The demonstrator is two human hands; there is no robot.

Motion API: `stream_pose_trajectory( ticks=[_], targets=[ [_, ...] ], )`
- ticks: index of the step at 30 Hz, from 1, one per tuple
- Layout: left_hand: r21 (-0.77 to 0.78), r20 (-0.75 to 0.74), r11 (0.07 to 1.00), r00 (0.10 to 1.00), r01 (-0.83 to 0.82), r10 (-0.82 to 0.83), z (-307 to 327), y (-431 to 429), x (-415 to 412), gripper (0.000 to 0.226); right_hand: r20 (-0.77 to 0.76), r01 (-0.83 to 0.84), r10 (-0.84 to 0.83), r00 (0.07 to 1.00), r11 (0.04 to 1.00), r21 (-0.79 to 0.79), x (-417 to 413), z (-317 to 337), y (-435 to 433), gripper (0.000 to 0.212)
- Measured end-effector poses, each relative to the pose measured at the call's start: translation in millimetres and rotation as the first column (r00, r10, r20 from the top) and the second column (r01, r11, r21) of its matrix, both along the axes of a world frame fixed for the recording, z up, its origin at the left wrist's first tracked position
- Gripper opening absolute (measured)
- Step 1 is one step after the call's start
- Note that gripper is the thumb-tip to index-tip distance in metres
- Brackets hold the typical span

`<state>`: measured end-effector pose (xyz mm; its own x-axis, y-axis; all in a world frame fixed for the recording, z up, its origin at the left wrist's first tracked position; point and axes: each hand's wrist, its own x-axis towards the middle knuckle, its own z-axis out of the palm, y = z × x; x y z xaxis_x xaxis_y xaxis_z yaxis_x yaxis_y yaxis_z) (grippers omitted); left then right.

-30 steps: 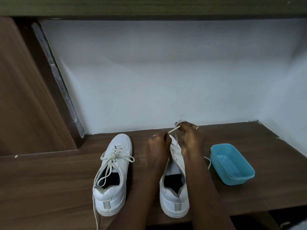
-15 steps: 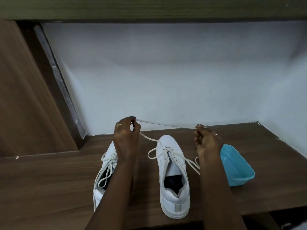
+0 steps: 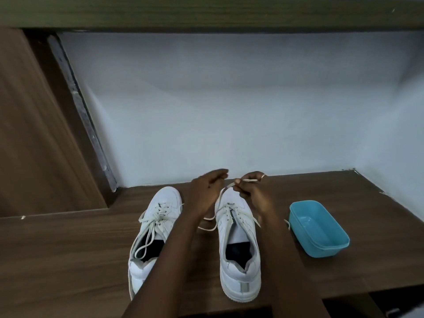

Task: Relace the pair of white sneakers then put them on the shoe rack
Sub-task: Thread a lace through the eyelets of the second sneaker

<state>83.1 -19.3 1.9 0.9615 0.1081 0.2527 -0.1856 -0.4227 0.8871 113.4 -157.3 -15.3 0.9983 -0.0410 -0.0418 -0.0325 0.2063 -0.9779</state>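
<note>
1. Lower centre of the frame: the laced sneaker [image 3: 160, 216] and the half-laced sneaker [image 3: 238, 260] stand side by side on a wooden shelf [image 3: 68, 249].
2. The right hand [image 3: 254, 193] pinches the lace [image 3: 223, 193] above the half-laced toe. The left hand [image 3: 206, 191] has loosely extended fingers and grips nothing visible.
3. The next move is likely to thread the lace end through an eyelet.
4. Lower right: a blue tub [image 3: 321, 252], empty.

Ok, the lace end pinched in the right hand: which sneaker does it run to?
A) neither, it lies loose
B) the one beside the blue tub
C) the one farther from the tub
B: the lace pinched by the right hand runs down to the eyelets of the sneaker beside the blue tub.
</note>
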Motion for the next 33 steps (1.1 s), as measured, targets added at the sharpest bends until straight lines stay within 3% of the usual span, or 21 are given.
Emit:
stream_pose_trajectory(
  ticks=[4, 8, 11, 16, 20, 23, 25, 27, 29, 33],
  targets=[
    [-0.063, -0.080, 0.990, 0.988, 0.127, -0.132, -6, -12, -1, 0.021, -0.039, -0.060, 0.057, 0.998, 0.996, -0.064, -1, -9, 7, 0.011],
    [-0.219, -0.149, 0.965, 0.973, 0.141, -0.176, -12, -11, 2, 0.014, -0.109, -0.097, 0.090, 0.990, 0.994, -0.058, -1, -10, 1, 0.035],
    [-0.119, -0.205, 0.992, 0.976, 0.049, -0.073, -16, -7, 7, 0.020, -0.106, -0.119, 0.101, 0.989, 0.977, -0.177, -3, -6, -2, 0.024],
    [0.091, -0.238, 0.993, 0.970, 0.071, -0.048, -18, -4, 8, 0.026, -0.074, -0.123, 0.108, 0.991, 0.964, -0.237, -2, -11, -6, 0.011],
    [0.059, -0.254, 0.996, 0.966, 0.069, -0.052, -24, -2, 10, 0.030, -0.095, -0.093, 0.071, 0.993, 0.964, -0.249, -3, -9, -6, 0.017],
    [0.059, -0.252, 0.998, 0.968, 0.021, -0.005, -27, -1, 12, 0.017, -0.147, -0.051, 0.005, 0.989, 0.949, -0.310, 3, -13, -7, 0.029],
    [0.109, -0.228, 0.994, 0.973, -0.021, 0.045, -31, -1, 14, 0.019, -0.159, -0.071, -0.010, 0.987, 0.866, -0.495, 8, -20, -8, 0.027],
    [0.178, -0.225, 0.984, 0.972, -0.029, 0.070, -36, -1, 17, 0.032, -0.187, -0.169, 0.052, 0.981, 0.703, -0.691, 7, -24, -8, 0.019],
    [0.225, -0.256, 0.974, 0.965, 0.011, 0.048, -42, -4, 18, 0.037, -0.263, -0.286, 0.129, 0.956, 0.599, -0.748, 2, -22, -5, 0.019],
    [0.385, -0.304, 0.920, 0.951, 0.067, 0.058, -52, -12, 19, 0.040, -0.308, -0.337, 0.152, 0.939, 0.580, -0.742, -1, -16, -6, 0.026]
  ],
)
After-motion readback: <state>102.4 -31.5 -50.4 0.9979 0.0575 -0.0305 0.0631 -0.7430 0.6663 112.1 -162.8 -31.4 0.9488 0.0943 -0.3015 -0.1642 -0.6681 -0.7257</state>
